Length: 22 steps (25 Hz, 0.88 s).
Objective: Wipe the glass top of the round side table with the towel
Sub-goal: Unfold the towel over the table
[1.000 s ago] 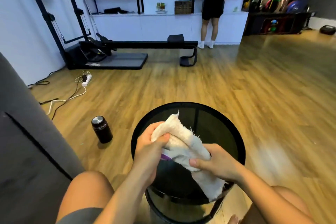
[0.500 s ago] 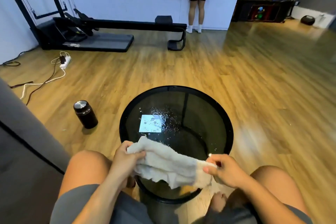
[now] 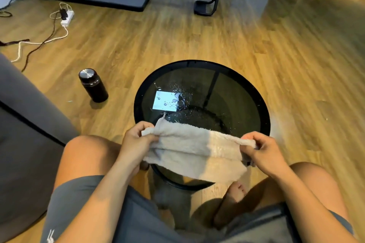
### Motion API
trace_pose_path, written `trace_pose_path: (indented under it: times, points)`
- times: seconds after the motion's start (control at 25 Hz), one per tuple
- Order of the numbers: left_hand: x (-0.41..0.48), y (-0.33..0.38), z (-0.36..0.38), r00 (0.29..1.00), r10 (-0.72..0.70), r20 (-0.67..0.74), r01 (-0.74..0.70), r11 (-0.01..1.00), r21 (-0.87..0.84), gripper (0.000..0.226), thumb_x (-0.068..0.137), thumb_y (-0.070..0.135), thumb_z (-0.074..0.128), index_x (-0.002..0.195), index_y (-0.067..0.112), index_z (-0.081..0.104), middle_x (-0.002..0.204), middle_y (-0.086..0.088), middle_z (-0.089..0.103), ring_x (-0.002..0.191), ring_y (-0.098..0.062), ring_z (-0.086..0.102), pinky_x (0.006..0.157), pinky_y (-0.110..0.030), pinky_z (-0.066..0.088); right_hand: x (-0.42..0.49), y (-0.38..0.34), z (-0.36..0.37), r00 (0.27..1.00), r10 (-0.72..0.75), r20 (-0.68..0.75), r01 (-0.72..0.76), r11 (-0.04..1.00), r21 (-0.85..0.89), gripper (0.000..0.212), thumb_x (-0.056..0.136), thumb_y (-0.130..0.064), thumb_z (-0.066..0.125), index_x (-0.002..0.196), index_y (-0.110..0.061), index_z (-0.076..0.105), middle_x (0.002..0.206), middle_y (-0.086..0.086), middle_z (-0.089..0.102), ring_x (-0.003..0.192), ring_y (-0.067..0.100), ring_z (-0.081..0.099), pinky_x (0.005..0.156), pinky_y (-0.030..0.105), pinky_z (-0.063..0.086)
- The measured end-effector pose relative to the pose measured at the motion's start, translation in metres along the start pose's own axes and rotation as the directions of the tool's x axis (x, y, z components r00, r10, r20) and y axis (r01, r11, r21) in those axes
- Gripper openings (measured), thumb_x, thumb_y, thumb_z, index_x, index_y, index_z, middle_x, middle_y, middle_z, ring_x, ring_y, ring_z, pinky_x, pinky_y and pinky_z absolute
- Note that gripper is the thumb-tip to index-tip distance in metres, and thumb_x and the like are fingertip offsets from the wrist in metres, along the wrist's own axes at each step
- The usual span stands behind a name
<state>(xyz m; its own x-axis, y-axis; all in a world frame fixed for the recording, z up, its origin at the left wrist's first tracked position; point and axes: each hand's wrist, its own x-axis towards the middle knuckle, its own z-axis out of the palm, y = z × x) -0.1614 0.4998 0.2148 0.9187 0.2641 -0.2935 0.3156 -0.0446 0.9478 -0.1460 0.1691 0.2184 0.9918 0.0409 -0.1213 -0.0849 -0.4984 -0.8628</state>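
Between the two grips, a beige terry towel (image 3: 194,152) hangs stretched, left hand (image 3: 136,142) and right hand (image 3: 263,149) each pinching one end; beyond them lies the droplet-speckled round black glass tabletop (image 3: 237,104).

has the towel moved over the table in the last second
Yes. The towel was bunched over the table's middle; now it is stretched flat between both hands over the near rim.

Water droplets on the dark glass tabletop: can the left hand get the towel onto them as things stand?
Probably yes. The left hand holds the beige towel just short of the water droplets on the round black-rimmed glass table, and nothing lies between.
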Motion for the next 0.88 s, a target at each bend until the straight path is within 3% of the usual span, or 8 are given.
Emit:
trace_pose_path:
  times: [0.12,0.2,0.28,0.44,0.56,0.68,0.8,0.88]
  points:
    - [0.001,-0.010,-0.004,0.995,0.065,-0.069,-0.050,0.979,0.199,0.028,0.076,-0.009,0.060,0.070,0.017,0.066,0.092,-0.003,0.066,0.096,-0.030,0.058,0.082,-0.043,0.049,-0.005,0.007,-0.002,0.996,-0.083,0.013,0.084,0.967,-0.240,0.027,0.085,0.003,0.066,0.076,-0.022,0.064,0.073,0.003,0.065,0.064,0.018,0.065,0.058,0.022,0.051]
    - [-0.002,-0.019,-0.004,0.991,0.114,-0.073,-0.041,0.771,0.636,0.039,0.074,-0.009,0.062,0.063,0.029,0.065,0.106,0.009,0.055,0.111,-0.024,0.043,0.091,-0.034,0.036,-0.013,0.017,0.004,0.984,-0.027,0.178,0.117,0.848,-0.516,0.029,0.080,-0.002,0.070,0.076,-0.031,0.063,0.090,-0.009,0.059,0.081,0.011,0.058,0.067,0.014,0.041]
    - [-0.006,-0.025,0.000,0.990,0.143,-0.011,-0.081,0.620,0.780,0.038,0.075,-0.002,0.061,0.067,0.036,0.062,0.114,0.015,0.043,0.117,-0.019,0.033,0.092,-0.030,0.027,-0.021,0.027,0.011,0.950,0.058,0.306,0.157,0.762,-0.629,0.019,0.081,-0.017,0.071,0.088,-0.034,0.065,0.101,-0.015,0.051,0.098,0.009,0.049,0.077,0.016,0.039]
    - [-0.014,-0.031,0.021,0.965,0.157,0.212,-0.263,0.508,0.820,0.021,0.084,0.018,0.055,0.102,0.027,0.062,0.117,0.006,0.049,0.116,-0.022,0.037,0.099,-0.036,0.036,-0.026,0.028,0.024,0.982,0.004,0.189,0.122,0.752,-0.648,0.035,0.088,-0.036,0.065,0.122,-0.029,0.061,0.107,-0.010,0.049,0.109,0.014,0.047,0.085,0.021,0.040]
    - [-0.021,-0.032,0.032,0.945,0.172,0.277,-0.322,0.369,0.872,0.029,0.091,0.023,0.054,0.120,0.022,0.053,0.119,0.001,0.046,0.111,-0.021,0.037,0.094,-0.035,0.041,-0.032,0.022,0.041,0.975,-0.068,0.212,0.201,0.678,-0.707,0.049,0.093,-0.025,0.057,0.140,-0.035,0.046,0.109,-0.007,0.043,0.103,0.014,0.040,0.084,0.021,0.042]
    - [-0.026,-0.028,0.047,0.904,0.205,0.376,-0.423,0.292,0.857,0.029,0.090,0.020,0.058,0.119,0.022,0.056,0.117,0.003,0.043,0.104,-0.017,0.038,0.087,-0.030,0.043,-0.035,0.017,0.053,0.919,-0.161,0.359,0.365,0.688,-0.627,0.051,0.087,-0.006,0.062,0.132,-0.028,0.056,0.107,-0.003,0.049,0.106,0.019,0.045,0.087,0.028,0.048]
    - [-0.036,-0.027,0.080,0.836,0.232,0.497,-0.548,0.374,0.748,0.035,0.085,0.018,0.068,0.118,0.023,0.056,0.119,0.008,0.045,0.105,-0.009,0.037,0.079,-0.019,0.041,-0.033,0.031,0.050,0.878,-0.285,0.385,0.468,0.682,-0.562,0.043,0.070,0.003,0.079,0.107,-0.017,0.072,0.099,0.004,0.059,0.103,0.023,0.056,0.081,0.028,0.055]
    - [-0.037,-0.025,0.095,0.825,0.256,0.504,-0.558,0.511,0.654,0.033,0.086,0.012,0.065,0.116,0.023,0.058,0.117,0.010,0.045,0.103,-0.005,0.039,0.079,-0.015,0.040,-0.020,0.040,0.033,0.911,-0.233,0.342,0.398,0.715,-0.574,0.031,0.076,-0.003,0.076,0.102,-0.018,0.073,0.107,0.005,0.058,0.103,0.021,0.053,0.079,0.024,0.050]
